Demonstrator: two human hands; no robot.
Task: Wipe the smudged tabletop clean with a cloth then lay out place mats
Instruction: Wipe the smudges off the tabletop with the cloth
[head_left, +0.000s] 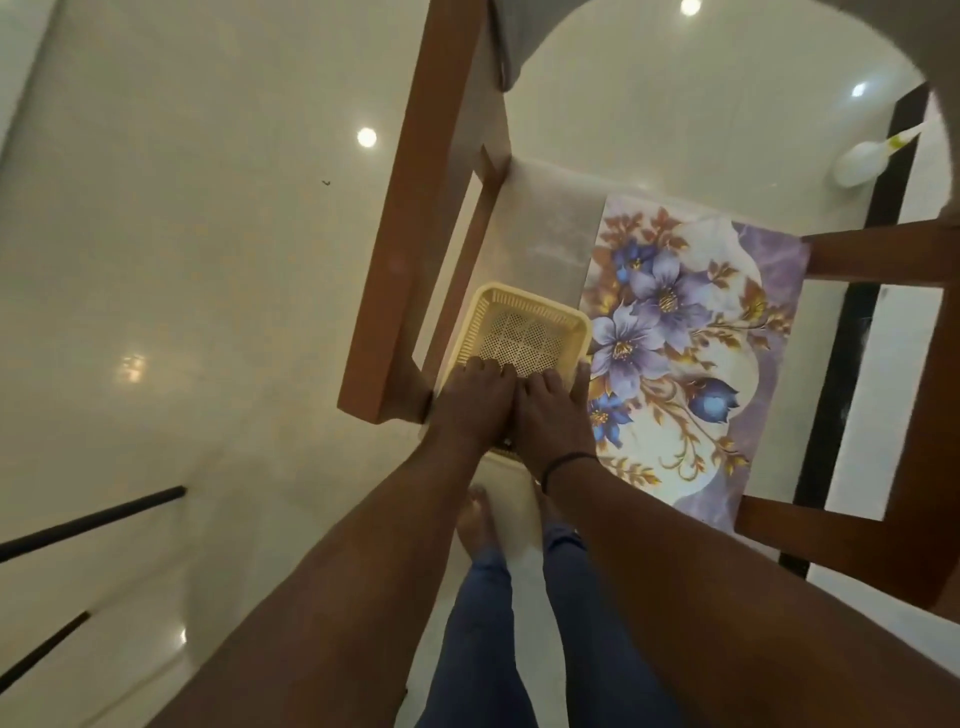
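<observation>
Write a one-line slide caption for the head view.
Both hands, left hand and right hand, rest on a yellow basket beside a floral place mat.

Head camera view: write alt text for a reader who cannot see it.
Seen from above, a person's left hand and right hand rest side by side on the near rim of a pale yellow perforated plastic basket on a glass tabletop. A place mat printed with purple flowers lies just right of the basket, and a white spray bottle lies farther off.

surface: wooden chair seat (556, 208) | on it: yellow basket (519, 322), floral place mat (691, 332) just beside, touching
</observation>
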